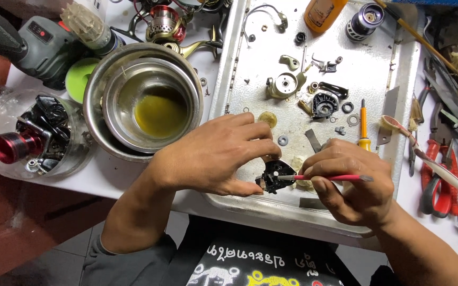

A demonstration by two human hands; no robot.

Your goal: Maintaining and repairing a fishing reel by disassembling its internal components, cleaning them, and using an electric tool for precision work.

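Note:
My left hand (216,156) grips a small black reel body part (274,175) over the near edge of a metal tray (398,106). In my right hand (353,182) is a thin red-handled brush (331,178), and its tip touches the black part. Small reel pieces lie scattered on the tray beyond my hands: a grey-gold frame (284,85), a black housing (323,104), washers, a gear (282,140) and a yellow-handled screwdriver (363,124).
Nested steel bowls (149,100) holding yellow liquid stand left of the tray. A clear tub (33,137) with reel parts sits far left, a power tool (33,45) behind it. Pliers, wrenches and a toothbrush (425,153) lie to the right. An orange bottle (322,13) stands at the tray's far end.

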